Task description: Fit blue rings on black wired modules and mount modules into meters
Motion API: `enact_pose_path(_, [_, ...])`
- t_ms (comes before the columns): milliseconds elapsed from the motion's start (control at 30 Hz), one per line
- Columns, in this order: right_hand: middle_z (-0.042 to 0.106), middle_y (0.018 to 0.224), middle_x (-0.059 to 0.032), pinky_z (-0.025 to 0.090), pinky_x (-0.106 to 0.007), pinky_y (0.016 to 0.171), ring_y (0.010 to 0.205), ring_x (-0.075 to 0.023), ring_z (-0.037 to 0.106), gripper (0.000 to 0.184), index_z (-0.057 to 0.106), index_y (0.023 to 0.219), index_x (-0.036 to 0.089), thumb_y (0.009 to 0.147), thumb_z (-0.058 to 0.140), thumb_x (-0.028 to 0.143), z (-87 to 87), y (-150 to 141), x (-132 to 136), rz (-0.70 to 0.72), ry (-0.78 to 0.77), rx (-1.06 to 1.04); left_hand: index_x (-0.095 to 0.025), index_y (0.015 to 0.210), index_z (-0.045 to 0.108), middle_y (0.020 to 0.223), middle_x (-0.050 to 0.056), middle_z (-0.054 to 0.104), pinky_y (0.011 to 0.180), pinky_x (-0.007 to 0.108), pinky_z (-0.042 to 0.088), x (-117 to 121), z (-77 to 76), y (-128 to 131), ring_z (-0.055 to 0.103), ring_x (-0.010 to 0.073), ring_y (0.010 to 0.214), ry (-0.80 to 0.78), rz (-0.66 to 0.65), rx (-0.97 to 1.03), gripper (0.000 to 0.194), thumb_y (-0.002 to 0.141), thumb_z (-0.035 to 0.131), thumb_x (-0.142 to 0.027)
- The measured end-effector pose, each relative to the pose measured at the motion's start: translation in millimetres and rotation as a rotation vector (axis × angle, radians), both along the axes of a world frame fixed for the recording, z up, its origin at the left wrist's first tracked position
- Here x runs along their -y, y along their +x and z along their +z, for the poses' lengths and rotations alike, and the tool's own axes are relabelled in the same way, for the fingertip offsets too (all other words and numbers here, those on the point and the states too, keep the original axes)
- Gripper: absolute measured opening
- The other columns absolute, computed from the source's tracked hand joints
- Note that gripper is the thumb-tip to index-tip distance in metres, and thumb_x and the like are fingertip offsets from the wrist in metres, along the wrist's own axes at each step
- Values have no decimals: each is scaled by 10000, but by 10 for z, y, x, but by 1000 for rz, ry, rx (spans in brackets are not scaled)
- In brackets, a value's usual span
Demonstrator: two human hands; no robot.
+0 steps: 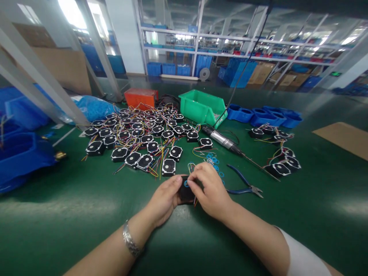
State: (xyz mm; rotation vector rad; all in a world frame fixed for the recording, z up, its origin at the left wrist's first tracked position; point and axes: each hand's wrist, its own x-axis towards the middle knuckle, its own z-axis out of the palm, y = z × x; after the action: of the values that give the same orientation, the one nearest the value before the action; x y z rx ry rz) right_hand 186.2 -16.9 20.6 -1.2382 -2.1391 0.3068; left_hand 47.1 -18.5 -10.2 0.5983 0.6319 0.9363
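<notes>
My left hand (165, 197) grips a black square motor (186, 193) by its left side, just above the green tabletop. Against the motor's dark face sits a thin blue ring (186, 184). Thumb and forefinger of my right hand (211, 191) are pinched together at that ring, and the curled fingers hide part of the motor. Some coloured wires (195, 201) show below the right hand. Loose blue rings (216, 168) lie on the table just beyond it.
Many wired motors (145, 161) crowd the table ahead, with a smaller group (281, 167) at right. Blue-handled cutters (244, 188) and an electric screwdriver (224, 141) lie right of my hands. Behind stand a green bin (201, 105), an orange box (140, 98) and blue trays (267, 116).
</notes>
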Motion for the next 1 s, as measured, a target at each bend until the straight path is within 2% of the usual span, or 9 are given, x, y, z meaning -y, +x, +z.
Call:
enact_pose_path(200, [453, 796, -53, 325, -264, 728, 799, -128, 396, 153, 539, 709, 134, 786, 445, 227, -82, -40, -29, -21, 25, 50, -129, 862, 561, 772, 54, 599, 634, 287, 455, 12, 4, 6, 546, 146, 699, 30, 1, -43, 239, 737, 537, -331])
enact_pose_path(300, [464, 789, -46, 339, -247, 727, 807, -119, 416, 126, 537, 736, 137, 777, 456, 223, -16, 7, -44, -38, 56, -36, -120, 801, 554, 683, 32, 597, 575, 257, 451, 9, 23, 12, 548, 131, 626, 15, 73, -114, 232, 715, 559, -335])
enact_pose_path(367, [482, 788, -37, 351, -226, 717, 793, -106, 437, 97, 523, 754, 134, 768, 463, 208, 61, 79, -86, -122, 34, -71, -114, 779, 546, 647, 34, 604, 525, 253, 445, -9, 40, -1, 559, 138, 581, -2, 137, -189, 262, 704, 557, -364])
enact_pose_path(467, [512, 718, -7, 342, -190, 613, 669, -79, 457, 50, 505, 731, 138, 740, 478, 179, 179, 213, -178, -235, -194, 83, -101, 773, 542, 637, 58, 623, 481, 254, 433, -52, 59, -46, 579, 160, 552, -10, 218, -279, 316, 696, 543, -408])
enact_pose_path(567, [530, 665, -2, 286, -184, 521, 585, -81, 462, 84, 538, 709, 150, 716, 515, 231, 227, 296, -223, -128, -469, 424, -97, 775, 540, 638, 62, 628, 489, 253, 436, -83, 64, -87, 586, 158, 551, -2, 269, -290, 317, 700, 537, -406])
enact_pose_path(633, [541, 669, -19, 268, -191, 505, 594, -102, 484, 132, 563, 727, 153, 698, 535, 278, 202, 298, -200, -27, -535, 594, -100, 779, 535, 642, 61, 626, 505, 262, 446, -86, 61, -91, 591, 162, 568, -9, 269, -274, 312, 704, 535, -402])
enact_pose_path(767, [558, 740, -47, 291, -202, 537, 670, -138, 521, 131, 555, 788, 140, 678, 488, 164, 88, 220, -88, 65, -462, 726, -124, 806, 513, 648, 36, 608, 482, 251, 444, -68, 52, -65, 591, 163, 585, -16, 220, -259, 272, 675, 584, -352])
enact_pose_path(867, [549, 716, -57, 293, -206, 546, 651, -131, 519, 200, 534, 755, 124, 654, 385, 37, 26, 159, -19, 74, -388, 774, -133, 789, 503, 589, -4, 568, 434, 202, 398, -62, 52, -71, 547, 117, 512, 3, 202, -251, 236, 654, 617, -290])
enact_pose_path(1000, [535, 691, -67, 292, -213, 541, 622, -128, 507, 244, 528, 741, 114, 632, 338, 7, -29, 141, -9, 61, -347, 778, -129, 790, 529, 647, -16, 569, 507, 178, 408, -81, 67, -123, 512, 69, 539, 11, 237, -189, 226, 620, 655, -210])
